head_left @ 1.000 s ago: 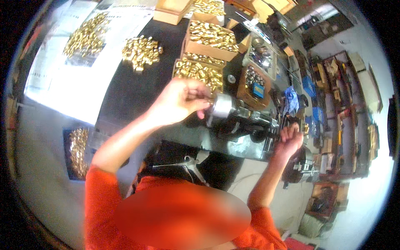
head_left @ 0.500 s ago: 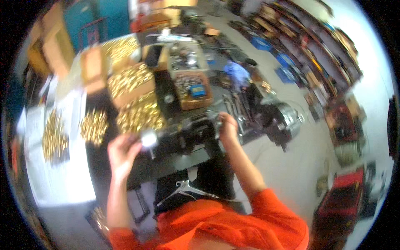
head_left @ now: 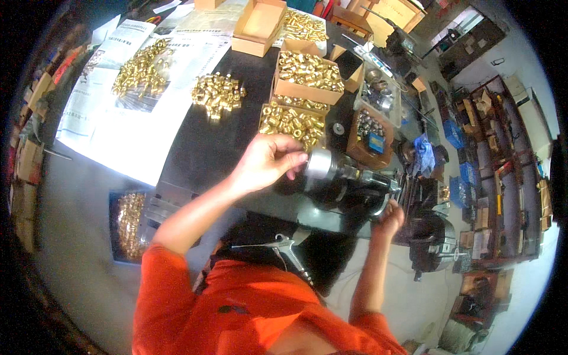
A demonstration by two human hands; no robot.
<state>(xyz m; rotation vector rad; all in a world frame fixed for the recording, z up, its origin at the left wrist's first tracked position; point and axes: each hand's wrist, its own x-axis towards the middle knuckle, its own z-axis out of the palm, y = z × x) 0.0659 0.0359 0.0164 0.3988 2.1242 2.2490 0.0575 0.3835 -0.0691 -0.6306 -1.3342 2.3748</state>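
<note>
Closest to the person, over the orange shirt, a metal air blow gun (head_left: 288,245) hangs at the chest, just off the bench's near edge. Down to the left of the bench sits a dark crate (head_left: 127,225) full of small brass parts.

At the near edge of the dark bench (head_left: 201,148) is a small bench machine (head_left: 349,189), black body with a silver chuck (head_left: 318,164). Its long axis runs roughly along that near edge, chuck end pointing left toward the left hand (head_left: 266,163). That hand's fingers are curled narrow, tips right at the chuck face. Probably pinching a small part, but it's too tiny to make out. The right hand (head_left: 390,216) is at the machine's right end with its fingers closed around a handle or lever there; I can't make out the thing itself.

Just behind the left hand is an open cardboard box of brass fittings (head_left: 291,122), and a second open box (head_left: 309,74) touching it behind, also heaped with gold-coloured fittings. To the right of those, a brown box with grey metal bits and a small blue item (head_left: 370,137), then a clear plastic tray (head_left: 378,94).

Further left, a loose pile of brass fittings (head_left: 218,93) lies straight on the bench. Past that, newspaper sheets (head_left: 112,127) cover the far-left corner with another brass heap (head_left: 142,66) on top. An empty shallow tan box (head_left: 258,26) sits at the far edge.
</note>
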